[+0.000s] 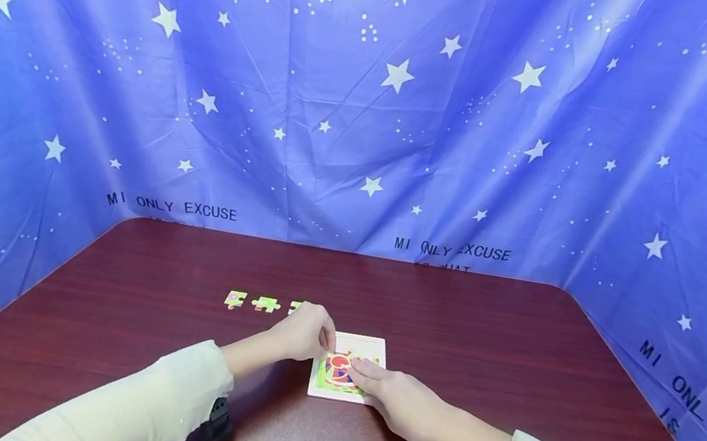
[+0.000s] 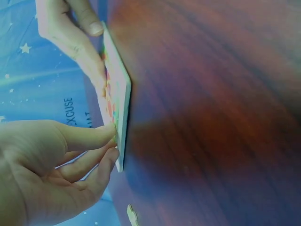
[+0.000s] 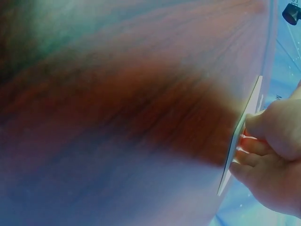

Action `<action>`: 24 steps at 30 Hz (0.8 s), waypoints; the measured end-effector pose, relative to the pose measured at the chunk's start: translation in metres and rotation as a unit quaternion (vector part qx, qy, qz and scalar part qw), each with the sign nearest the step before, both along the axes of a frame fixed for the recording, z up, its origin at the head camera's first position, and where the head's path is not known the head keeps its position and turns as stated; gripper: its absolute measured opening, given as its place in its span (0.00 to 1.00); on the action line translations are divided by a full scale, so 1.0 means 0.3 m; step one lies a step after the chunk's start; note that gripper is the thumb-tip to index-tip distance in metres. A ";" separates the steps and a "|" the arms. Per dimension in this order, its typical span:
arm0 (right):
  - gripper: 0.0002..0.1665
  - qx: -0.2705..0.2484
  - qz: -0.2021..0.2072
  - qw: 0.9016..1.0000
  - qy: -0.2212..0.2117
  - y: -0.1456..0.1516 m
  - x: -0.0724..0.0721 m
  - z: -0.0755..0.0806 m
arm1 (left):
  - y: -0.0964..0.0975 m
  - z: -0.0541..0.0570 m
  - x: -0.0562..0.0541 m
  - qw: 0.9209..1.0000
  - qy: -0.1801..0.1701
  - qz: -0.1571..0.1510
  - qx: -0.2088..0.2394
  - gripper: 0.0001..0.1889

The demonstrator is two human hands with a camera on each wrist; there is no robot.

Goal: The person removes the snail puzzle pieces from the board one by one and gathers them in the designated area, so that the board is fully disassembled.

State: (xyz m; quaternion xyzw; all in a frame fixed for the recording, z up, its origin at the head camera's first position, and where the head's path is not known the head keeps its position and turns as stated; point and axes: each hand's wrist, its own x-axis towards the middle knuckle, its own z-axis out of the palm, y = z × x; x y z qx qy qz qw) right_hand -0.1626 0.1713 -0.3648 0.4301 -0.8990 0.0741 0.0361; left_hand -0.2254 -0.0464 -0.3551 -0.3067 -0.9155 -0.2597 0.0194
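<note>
Tabletop [image 1: 481, 333] (starry backdrop [image 1: 345, 96]) beneath puzzle [image 1: 337, 377]

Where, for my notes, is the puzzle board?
In the head view, the puzzle board lies below centre, partly under the right hand, right of the loose pieces.

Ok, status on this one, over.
Left hand at puzzle, left edge, grip unclear. Right hand resting on puzzle. Three loose pieces visible, left of puzzle. No obstruction seen.
</note>
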 end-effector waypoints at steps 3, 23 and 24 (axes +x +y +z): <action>0.25 -0.007 -0.002 1.000 -0.009 0.001 -0.006 -0.001 | 0.003 0.005 -0.010 0.999 -0.043 0.020 0.011 0.06; 0.26 0.007 -0.028 0.999 -0.018 -0.003 0.001 -0.004 | -0.002 0.001 -0.038 0.962 -0.224 0.118 0.097 0.05; 0.26 0.008 -0.028 0.999 -0.016 -0.002 0.001 -0.005 | -0.004 0.001 -0.039 0.960 -0.232 0.114 0.104 0.05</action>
